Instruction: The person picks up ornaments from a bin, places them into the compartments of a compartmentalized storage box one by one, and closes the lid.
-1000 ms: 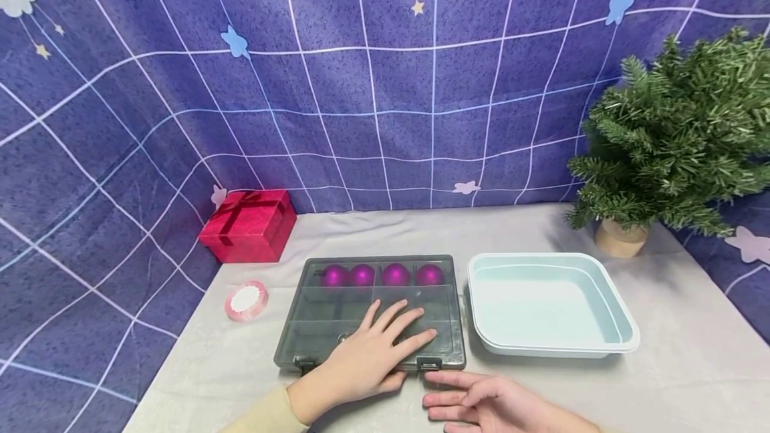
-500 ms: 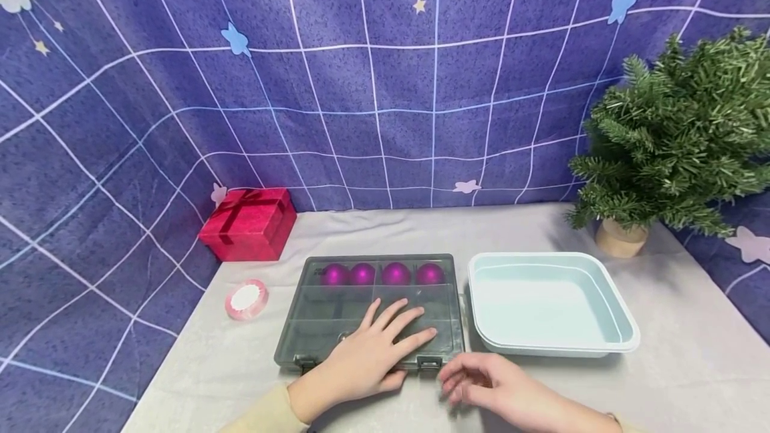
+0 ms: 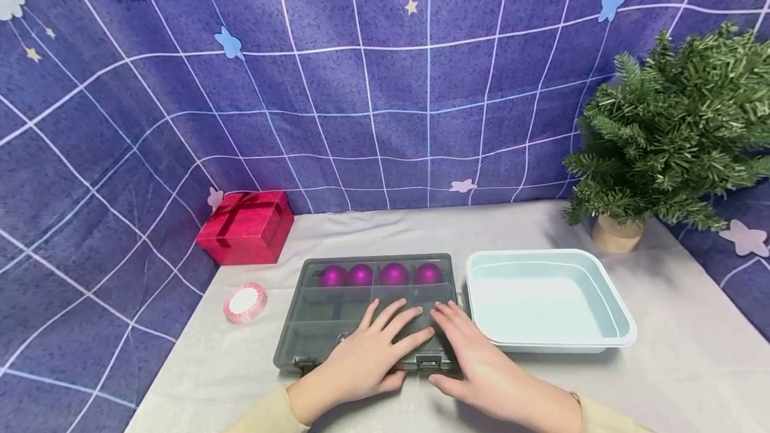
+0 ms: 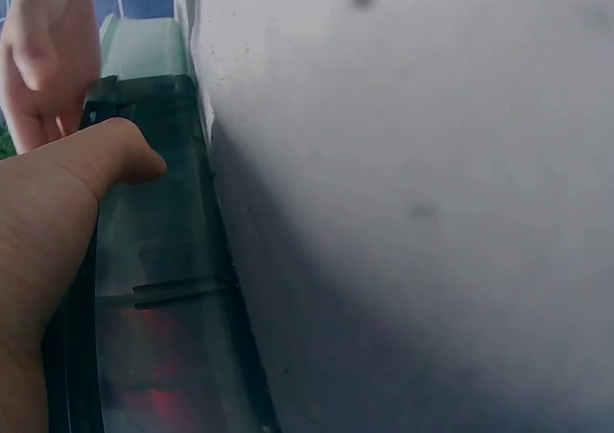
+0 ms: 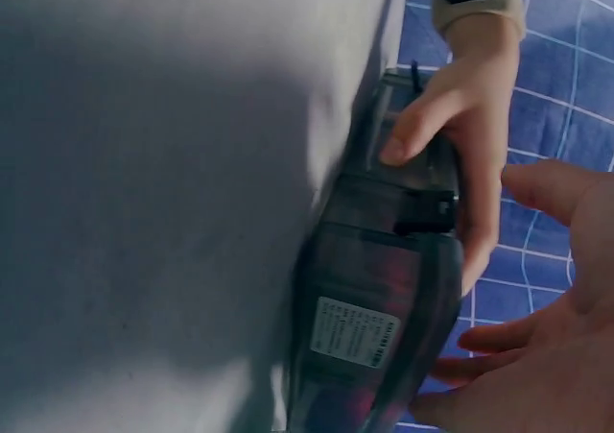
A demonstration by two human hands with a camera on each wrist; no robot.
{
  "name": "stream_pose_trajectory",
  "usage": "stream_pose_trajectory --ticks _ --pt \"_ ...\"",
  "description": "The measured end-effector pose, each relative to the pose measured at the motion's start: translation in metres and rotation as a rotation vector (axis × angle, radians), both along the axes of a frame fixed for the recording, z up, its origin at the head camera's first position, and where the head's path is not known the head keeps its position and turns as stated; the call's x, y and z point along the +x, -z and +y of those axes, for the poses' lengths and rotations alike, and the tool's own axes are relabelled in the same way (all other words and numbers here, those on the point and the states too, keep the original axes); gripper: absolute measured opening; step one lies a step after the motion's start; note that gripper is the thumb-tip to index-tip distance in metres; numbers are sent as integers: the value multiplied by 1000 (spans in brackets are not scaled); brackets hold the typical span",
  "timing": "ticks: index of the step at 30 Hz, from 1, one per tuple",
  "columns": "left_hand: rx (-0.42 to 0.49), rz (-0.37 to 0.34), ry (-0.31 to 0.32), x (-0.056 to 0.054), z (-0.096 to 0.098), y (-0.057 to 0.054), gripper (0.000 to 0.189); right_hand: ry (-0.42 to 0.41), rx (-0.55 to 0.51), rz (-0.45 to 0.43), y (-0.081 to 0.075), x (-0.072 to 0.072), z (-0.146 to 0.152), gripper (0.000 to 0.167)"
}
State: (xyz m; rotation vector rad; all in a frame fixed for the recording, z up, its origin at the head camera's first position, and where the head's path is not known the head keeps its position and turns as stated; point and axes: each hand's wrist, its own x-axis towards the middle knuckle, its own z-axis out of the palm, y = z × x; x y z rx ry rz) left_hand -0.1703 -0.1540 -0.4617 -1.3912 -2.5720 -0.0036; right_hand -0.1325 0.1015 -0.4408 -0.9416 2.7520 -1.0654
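A flat dark translucent storage box (image 3: 319, 306) lies on the cloth, lid down. Several shiny purple balls (image 3: 394, 274) show through the lid along its back row. My left hand (image 3: 367, 359) rests on the lid with straight, spread fingers. Its thumb (image 4: 134, 155) lies along the front side in the left wrist view. My right hand (image 3: 481, 366) is over the box's front right corner, fingers extended at the lid and thumb apart, holding nothing. A front latch (image 3: 429, 361) sits between the hands. In the right wrist view, a printed label (image 5: 355, 332) shows on the box's side.
Close to the box's right side stands a pale blue tray (image 3: 541, 306). To the left lies a pink ribbon roll (image 3: 244, 303), with a red gift box (image 3: 245, 229) behind it. A small artificial fir tree (image 3: 668, 132) stands at the back right, before the patterned blue curtain (image 3: 337, 85).
My right hand has moved from below the front right latch, its fingers curling partway, then up to the box's right edge with fingers extended. The left hand stays on the lid.
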Motion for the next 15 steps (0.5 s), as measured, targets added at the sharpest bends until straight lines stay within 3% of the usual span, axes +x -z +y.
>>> stream_pose_trajectory --ticks 15 --pt "11 4 1 0 1 1 84 23 128 81 14 -6 -10 80"
